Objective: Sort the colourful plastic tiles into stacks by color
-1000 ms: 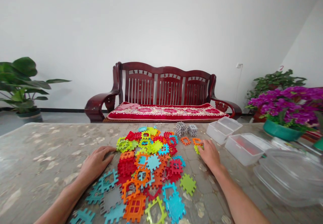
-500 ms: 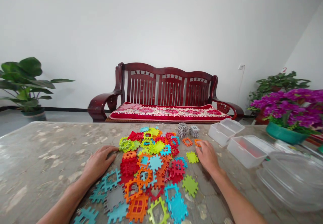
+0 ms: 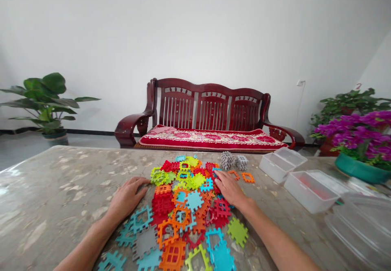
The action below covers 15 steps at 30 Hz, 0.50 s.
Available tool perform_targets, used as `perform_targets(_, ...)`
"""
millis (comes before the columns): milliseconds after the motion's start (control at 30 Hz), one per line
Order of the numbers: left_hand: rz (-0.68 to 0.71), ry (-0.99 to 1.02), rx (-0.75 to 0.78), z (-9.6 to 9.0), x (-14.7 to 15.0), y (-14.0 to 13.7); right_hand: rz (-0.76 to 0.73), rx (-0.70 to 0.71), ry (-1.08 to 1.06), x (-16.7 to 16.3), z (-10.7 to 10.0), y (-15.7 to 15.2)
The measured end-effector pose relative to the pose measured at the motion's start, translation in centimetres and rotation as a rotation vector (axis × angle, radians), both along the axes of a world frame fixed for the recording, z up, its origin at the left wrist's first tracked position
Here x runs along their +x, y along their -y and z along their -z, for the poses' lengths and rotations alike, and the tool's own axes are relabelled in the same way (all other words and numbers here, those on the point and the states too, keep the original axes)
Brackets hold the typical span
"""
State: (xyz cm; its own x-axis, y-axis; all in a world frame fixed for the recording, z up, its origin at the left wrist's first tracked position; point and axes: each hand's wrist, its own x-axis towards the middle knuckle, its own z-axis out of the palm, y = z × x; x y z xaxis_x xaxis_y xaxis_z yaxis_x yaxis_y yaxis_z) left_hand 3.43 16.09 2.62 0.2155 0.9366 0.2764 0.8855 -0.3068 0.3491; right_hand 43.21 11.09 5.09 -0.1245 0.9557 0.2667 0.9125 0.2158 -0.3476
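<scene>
A pile of colourful interlocking plastic tiles (image 3: pixel 180 197) with notched edges, in red, orange, blue, lime and grey, covers the middle of the table. At its left edge my left hand (image 3: pixel 130 193) rests on the table, fingers stretched towards the lime tiles and holding nothing. My right hand (image 3: pixel 230 187) reaches onto the pile's right edge, fingers extended over red and blue tiles; the hand partly covers what lies beneath. Just beyond it lie two orange frame tiles (image 3: pixel 248 178). A lime tile (image 3: pixel 238 232) lies beside my right forearm.
Two grey stacks (image 3: pixel 227 160) stand behind the pile. To the right are clear plastic boxes (image 3: pixel 310 191), one holding something red, a transparent lid (image 3: pixel 363 226) and a teal flower pot (image 3: pixel 360 169). A wooden bench (image 3: pixel 210 104) stands beyond the table (image 3: pixel 76 181).
My right hand has moved left, from beside the orange frame tiles onto the pile's right edge. The left hand stays put by the pile. The view has shifted slightly left.
</scene>
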Motion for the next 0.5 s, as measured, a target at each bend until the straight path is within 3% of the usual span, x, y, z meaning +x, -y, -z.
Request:
perform_targets(167, -0.005, 0.002, -0.007, -0.1, 0.1, 0.1, -0.012, 0.046, -0.012, -0.6, -0.5, 0.0)
perform_targets(267, -0.007, 0.010, -0.005, -0.1, 0.2, 0.1, 0.030, 0.059, 0.011, -0.1, -1.7, -1.7)
perform_targets(500, -0.009, 0.038, -0.019, 0.0, 0.2, 0.1, 0.087, -0.172, 0.265, -1.0, -3.2, -7.7)
